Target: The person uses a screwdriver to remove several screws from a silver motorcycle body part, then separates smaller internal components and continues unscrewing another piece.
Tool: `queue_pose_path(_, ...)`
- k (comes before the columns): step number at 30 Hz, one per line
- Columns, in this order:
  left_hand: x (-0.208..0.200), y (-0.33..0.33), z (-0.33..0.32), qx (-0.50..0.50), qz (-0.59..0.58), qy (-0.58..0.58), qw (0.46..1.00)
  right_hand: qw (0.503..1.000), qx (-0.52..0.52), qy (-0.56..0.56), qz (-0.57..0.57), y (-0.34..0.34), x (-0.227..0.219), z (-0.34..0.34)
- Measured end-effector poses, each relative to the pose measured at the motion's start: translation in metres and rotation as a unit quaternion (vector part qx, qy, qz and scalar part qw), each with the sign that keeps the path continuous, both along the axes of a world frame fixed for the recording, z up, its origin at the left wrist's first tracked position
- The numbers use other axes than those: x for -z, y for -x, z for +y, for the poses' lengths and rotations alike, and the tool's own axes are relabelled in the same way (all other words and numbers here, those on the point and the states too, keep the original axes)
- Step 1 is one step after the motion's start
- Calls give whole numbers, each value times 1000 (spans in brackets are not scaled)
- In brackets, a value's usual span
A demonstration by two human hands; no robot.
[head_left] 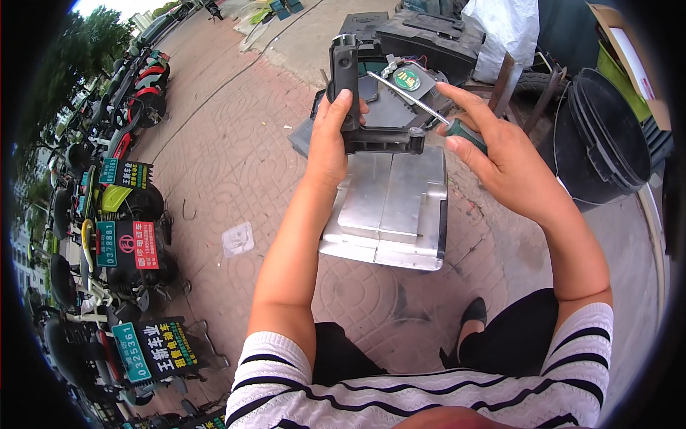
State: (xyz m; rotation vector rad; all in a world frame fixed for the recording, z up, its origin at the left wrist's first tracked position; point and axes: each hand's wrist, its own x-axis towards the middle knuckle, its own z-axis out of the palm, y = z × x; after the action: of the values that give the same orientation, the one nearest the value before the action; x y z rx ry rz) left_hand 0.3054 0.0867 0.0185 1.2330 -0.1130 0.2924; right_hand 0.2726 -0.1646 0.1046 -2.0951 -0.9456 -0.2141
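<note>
My left hand (334, 136) is wrapped round the upright part of a black L-shaped plastic bracket (346, 79), whose lower arm reaches to the right and ends in a round boss. In my right hand (511, 157) lies a screwdriver with a dark green handle (466, 136), the index finger stretched out along it. Its metal shaft (411, 100) points up and left, the tip close to the bracket's upright but apart from it. Below the bracket, a silver metal box on a pale base (382, 200) rests on the paving.
Black plastic housings (429, 36) and loose parts with a round green sticker (407, 79) are piled ahead. To the right stands a black bucket (600, 136), near a white plastic sack (500, 36). Parked electric scooters (128, 250) line the left. A clear plastic piece (238, 239) lies on the bricks.
</note>
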Motion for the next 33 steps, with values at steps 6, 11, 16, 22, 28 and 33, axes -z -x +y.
queue_pose_path(6, -4, 8, 0, -33, -11, -33, 999, 995, 92, 35, -6, 2, -8, -1)
queue_pose_path(11, -6, 8, -4, -73, -44, -23, 996, 988, 33, -49, -142, -3, -2, 7)
queue_pose_path(16, -7, 10, -1, -85, -16, -51, 995, 988, 116, 18, -103, -1, -6, 9)
queue_pose_path(22, -6, 10, 2, -80, 29, -61, 995, 990, 111, 14, -89, -3, -2, 10)
queue_pose_path(28, -10, 12, -4, -80, 31, -62, 994, 989, 113, 8, -97, -10, 4, 9)
queue_pose_path(33, -12, 13, -7, -79, 21, -54, 995, 989, 102, -13, -102, -12, 7, 11)
